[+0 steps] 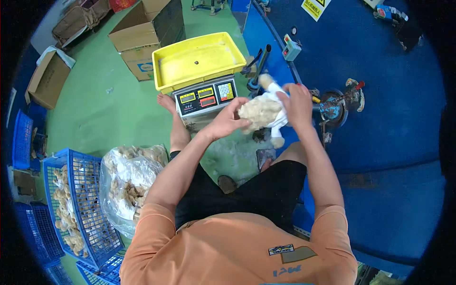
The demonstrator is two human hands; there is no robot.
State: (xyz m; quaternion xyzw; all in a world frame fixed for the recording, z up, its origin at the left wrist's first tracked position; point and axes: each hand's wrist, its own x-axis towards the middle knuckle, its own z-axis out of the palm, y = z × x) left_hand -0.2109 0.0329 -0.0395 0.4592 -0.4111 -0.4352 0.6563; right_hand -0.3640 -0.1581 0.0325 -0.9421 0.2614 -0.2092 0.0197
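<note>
Between my two hands is a plush toy (260, 113) with pale fluffy fur and white cloth sections, held in the air in front of the blue machine. My left hand (227, 119) grips the furry end with thumb and fingers. On the white cloth side, my right hand (298, 107) closes round the toy close to the machine's nozzle (315, 100); its fingertips are partly hidden. A small tan limb sticks up and another hangs down. Left of the toy stands a digital scale (205, 99) carrying a yellow tray (166, 81) with a small dark bit in it.
A blue machine panel (380, 128) fills the right, with a round metal fitting (332, 108) and a switch box (291, 49). Blue crates (71, 161) with plush pieces and a clear bag (110, 202) of similar pieces stand at lower left. Cardboard boxes (137, 57) sit farther back on the green floor.
</note>
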